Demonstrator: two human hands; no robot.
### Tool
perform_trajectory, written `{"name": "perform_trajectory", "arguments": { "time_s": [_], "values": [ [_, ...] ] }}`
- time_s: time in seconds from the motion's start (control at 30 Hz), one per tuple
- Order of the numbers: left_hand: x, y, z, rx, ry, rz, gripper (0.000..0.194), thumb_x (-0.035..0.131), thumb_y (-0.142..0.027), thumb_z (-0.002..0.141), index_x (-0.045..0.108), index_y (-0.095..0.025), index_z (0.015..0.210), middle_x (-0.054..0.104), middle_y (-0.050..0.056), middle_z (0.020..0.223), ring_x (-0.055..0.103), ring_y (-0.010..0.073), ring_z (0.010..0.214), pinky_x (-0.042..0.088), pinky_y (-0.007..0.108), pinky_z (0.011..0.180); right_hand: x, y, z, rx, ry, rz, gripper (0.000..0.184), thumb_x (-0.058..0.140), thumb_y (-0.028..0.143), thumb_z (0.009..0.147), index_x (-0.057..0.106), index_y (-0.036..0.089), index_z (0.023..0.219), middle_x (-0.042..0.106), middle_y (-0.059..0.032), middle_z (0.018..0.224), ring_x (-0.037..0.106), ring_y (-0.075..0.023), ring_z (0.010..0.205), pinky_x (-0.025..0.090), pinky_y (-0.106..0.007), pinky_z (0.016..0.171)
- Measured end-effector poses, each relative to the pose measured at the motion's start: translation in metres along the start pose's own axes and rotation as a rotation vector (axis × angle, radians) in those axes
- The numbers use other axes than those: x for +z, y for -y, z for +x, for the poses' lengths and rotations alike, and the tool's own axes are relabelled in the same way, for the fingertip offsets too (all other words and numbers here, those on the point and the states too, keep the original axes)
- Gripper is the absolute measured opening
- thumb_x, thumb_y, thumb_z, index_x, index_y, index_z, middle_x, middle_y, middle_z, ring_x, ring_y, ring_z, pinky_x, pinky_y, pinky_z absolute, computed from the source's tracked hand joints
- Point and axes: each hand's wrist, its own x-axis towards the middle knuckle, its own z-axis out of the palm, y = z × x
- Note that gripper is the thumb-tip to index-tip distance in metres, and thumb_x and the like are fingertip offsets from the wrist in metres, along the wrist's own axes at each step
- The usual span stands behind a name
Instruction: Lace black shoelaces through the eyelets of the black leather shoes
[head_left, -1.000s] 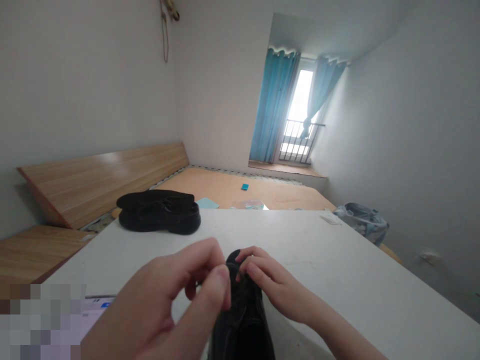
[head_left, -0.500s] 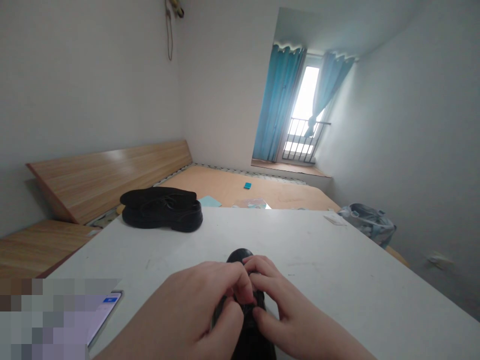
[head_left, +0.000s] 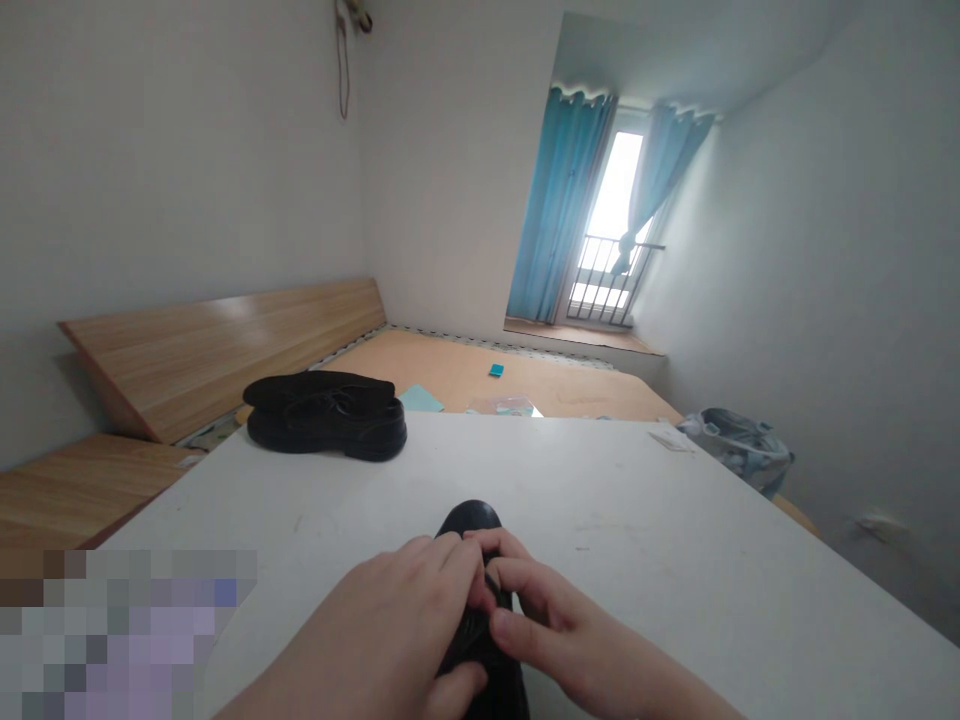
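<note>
A black leather shoe (head_left: pixel 471 516) lies on the white table right in front of me, its rounded toe pointing away. My left hand (head_left: pixel 409 610) is closed over the shoe's lacing area from the left, with the thumb low on its side. From the right, my right hand (head_left: pixel 544 605) curls its fingers and thumb together at the laces. A short piece of dark shoelace (head_left: pixel 492 578) shows between the hands. The fingers of both hands meet there and hide most of the lacing. A matching black shoe (head_left: pixel 326 420) stands at the table's far left, with a dark insole-like piece on top.
The white table (head_left: pixel 645 560) fills the foreground. At lower left, a phone-like shape is pixelated. Behind the table is a bed (head_left: pixel 585 385) with a wooden headboard (head_left: pixel 240 345). A fabric basket (head_left: pixel 742 445) stands off the right edge, near a small clear packet (head_left: pixel 670 438).
My hands and the shoe have shifted slightly left. The left thumb has dropped lower and away from its index finger. More of the shoe's toe shows.
</note>
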Motion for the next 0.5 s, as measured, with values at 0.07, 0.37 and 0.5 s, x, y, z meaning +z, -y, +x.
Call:
{"name": "perform_trajectory", "arguments": {
  "time_s": [0.07,0.37,0.5],
  "values": [
    [-0.0009,0.0015,0.0009,0.007,0.010,-0.002,0.025,0.061,-0.018,0.074,0.063,-0.022,0.099,0.067,0.005,0.112,0.061,0.0262,0.103,0.046,0.037,0.087,0.0008,0.0005,-0.0003,-0.002,0.007,-0.007,0.021,0.054,0.041,0.092,0.052,0.021,0.085,0.048,-0.0092,0.119,0.045,-0.0229,0.120,0.030,-0.041,0.108],
    [-0.0053,0.0014,0.0005,0.030,-0.032,0.045,0.024,0.062,-0.013,0.075,0.068,-0.022,0.096,0.068,0.006,0.108,0.062,0.0265,0.102,0.047,0.035,0.084,0.0002,0.0002,-0.0027,0.050,-0.032,-0.026,0.030,0.054,0.009,0.055,0.049,0.022,0.081,0.046,-0.0076,0.117,0.043,-0.0242,0.119,0.026,-0.040,0.109],
    [-0.0027,0.0007,0.0000,0.052,-0.023,0.051,0.024,0.058,-0.012,0.076,0.068,-0.022,0.095,0.069,0.006,0.105,0.063,0.0263,0.098,0.048,0.036,0.083,-0.0023,-0.0066,-0.0005,0.079,-0.022,0.060,0.028,0.057,0.011,0.052,0.049,0.022,0.076,0.045,-0.0076,0.117,0.042,-0.0249,0.118,0.026,-0.040,0.108]
  ]
}}
